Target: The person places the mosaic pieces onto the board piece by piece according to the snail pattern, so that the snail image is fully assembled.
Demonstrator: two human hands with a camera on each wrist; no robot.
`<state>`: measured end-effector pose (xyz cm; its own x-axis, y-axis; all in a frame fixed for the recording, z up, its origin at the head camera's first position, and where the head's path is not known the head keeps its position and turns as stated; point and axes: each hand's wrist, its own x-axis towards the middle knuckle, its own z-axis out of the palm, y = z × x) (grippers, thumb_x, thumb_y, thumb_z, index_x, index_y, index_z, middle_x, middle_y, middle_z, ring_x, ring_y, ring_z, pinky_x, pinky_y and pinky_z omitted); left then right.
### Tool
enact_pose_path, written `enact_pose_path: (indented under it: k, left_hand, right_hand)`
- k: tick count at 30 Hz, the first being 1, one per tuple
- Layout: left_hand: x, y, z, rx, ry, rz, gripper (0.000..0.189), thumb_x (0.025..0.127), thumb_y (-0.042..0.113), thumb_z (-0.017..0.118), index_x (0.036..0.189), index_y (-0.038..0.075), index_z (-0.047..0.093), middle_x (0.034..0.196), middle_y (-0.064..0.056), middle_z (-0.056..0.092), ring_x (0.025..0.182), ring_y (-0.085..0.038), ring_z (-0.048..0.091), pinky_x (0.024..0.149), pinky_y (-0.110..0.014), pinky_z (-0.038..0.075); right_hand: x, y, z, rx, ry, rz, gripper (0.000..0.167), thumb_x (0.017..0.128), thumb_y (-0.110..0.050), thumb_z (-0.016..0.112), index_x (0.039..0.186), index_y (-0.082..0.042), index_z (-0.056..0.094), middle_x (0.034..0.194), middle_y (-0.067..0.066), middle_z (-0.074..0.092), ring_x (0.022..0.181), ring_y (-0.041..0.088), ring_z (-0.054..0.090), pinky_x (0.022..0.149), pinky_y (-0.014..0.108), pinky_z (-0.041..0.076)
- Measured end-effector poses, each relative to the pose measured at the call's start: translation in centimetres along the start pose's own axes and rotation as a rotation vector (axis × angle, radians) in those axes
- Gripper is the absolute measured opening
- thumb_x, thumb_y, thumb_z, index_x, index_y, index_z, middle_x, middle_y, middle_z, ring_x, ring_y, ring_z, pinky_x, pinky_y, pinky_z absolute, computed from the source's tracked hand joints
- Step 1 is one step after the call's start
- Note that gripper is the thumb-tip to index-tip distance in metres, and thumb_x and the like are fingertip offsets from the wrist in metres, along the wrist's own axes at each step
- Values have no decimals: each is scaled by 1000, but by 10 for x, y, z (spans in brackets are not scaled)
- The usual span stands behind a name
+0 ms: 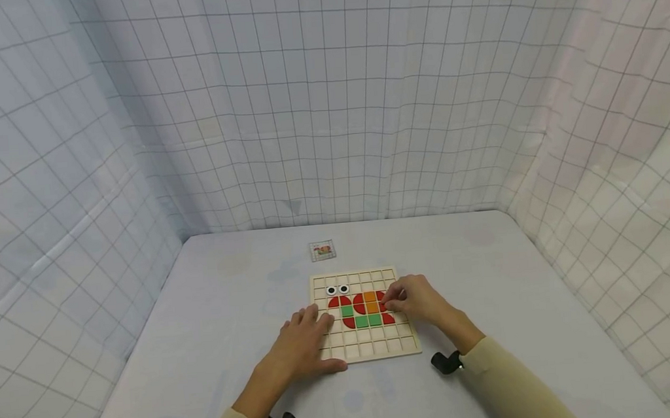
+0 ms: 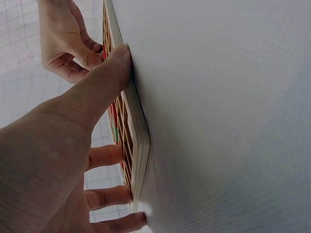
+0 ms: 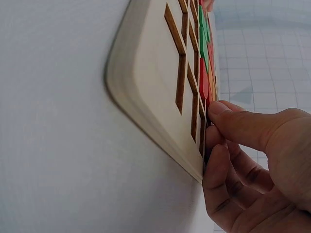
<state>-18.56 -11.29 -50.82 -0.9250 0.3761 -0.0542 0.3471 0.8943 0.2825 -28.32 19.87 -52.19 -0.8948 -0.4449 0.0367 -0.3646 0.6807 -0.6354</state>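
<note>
A square wooden grid board [image 1: 375, 349] lies on the table with red, green and orange tiles set in its cells. Two round eye tiles [image 1: 338, 290] sit at its upper left. My left hand [image 1: 305, 344] rests on the board's left side, fingers spread, its thumb [image 2: 109, 73] along the near edge. Over the right part of the board, my right hand [image 1: 416, 300] pinches a red tile [image 1: 383, 307] between thumb and fingertips, right at the cells beside the orange tiles [image 1: 371, 302]. The fingers partly hide that tile. Green tiles [image 3: 203, 41] show farther along the board in the right wrist view.
A small picture card [image 1: 322, 250] with a similar coloured figure lies beyond the board. White grid-lined curtains [image 1: 327, 104] enclose the white table [image 1: 246, 275] at the back and sides. A black wrist mount [image 1: 446, 362] hangs at each sleeve.
</note>
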Motion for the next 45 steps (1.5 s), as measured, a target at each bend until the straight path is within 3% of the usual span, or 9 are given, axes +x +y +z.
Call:
enact_pose_path:
  k: [16, 29, 38, 45]
  left_hand:
    - [-4, -2, -1, 13, -2, 0, 97, 84, 71, 98, 156, 16, 64, 153, -20, 58, 139, -49, 61, 114, -70, 58]
    - [-4, -2, 0, -15, -10, -18, 98, 86, 71, 97, 160, 18, 63, 167, -21, 54, 150, -50, 57, 122, -73, 54]
    - [-3, -9, -2, -44, -38, -35, 100, 88, 70, 95, 167, 20, 60, 180, -21, 47, 160, -51, 53, 127, -73, 51]
    - [-4, -16, -11, -97, -38, -4, 99, 90, 64, 97, 169, 17, 59, 181, -19, 48, 160, -50, 55, 129, -72, 49]
  right_hand:
    - [3, 1, 10, -35, 17, -40, 12, 104, -7, 87, 98, -17, 87, 97, -6, 81, 89, 8, 64, 83, 26, 59]
    - [-2, 0, 8, -29, 41, -30, 11, 104, -9, 88, 98, -17, 88, 101, -4, 83, 91, 8, 66, 87, 28, 61]
    - [-13, 4, -1, -6, 84, -17, 8, 104, -9, 88, 104, -16, 90, 105, -5, 84, 96, 8, 73, 92, 30, 66]
    - [-27, 10, -16, -20, 150, -38, 6, 106, -10, 86, 109, -13, 90, 109, -1, 85, 92, 8, 72, 83, 23, 62]
